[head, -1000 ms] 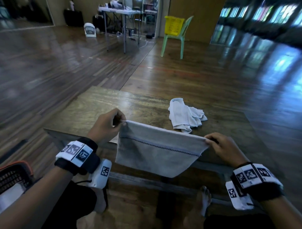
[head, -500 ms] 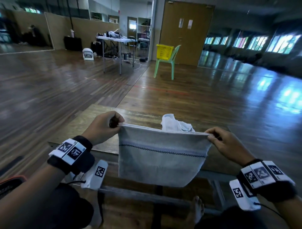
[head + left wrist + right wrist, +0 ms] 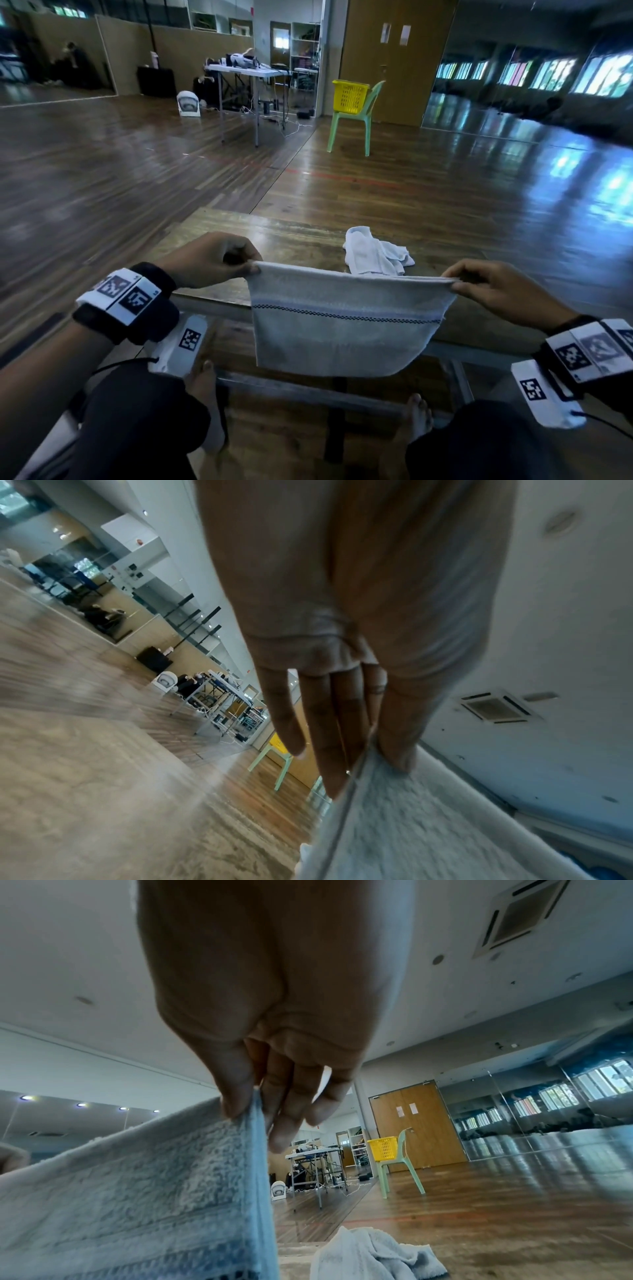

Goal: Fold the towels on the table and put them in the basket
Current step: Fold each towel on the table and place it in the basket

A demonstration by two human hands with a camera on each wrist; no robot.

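A grey towel (image 3: 342, 325) with a dark stitched stripe hangs doubled over in front of the table's near edge, held taut by its two top corners. My left hand (image 3: 251, 267) pinches the left corner between thumb and fingers; my right hand (image 3: 454, 282) pinches the right corner. In the left wrist view the towel (image 3: 394, 818) runs from under my left hand (image 3: 373, 758). The right wrist view shows my right hand (image 3: 253, 1115) pinching the towel's (image 3: 137, 1191) edge. A crumpled white towel (image 3: 375, 253) lies on the wooden table (image 3: 274, 236) behind, also low in the right wrist view (image 3: 373, 1256). No basket is near my hands.
A yellow basket (image 3: 350, 96) sits on a green chair (image 3: 359, 123) far across the wooden floor. A folding table (image 3: 246, 75) with gear stands at the back left. My knees and bare feet are under the table's metal frame (image 3: 308, 394).
Both hands have lifted the grey towel higher and pulled it tauter. My head has tilted up, so more of the room shows and the orange-rimmed basket at lower left has left the view.
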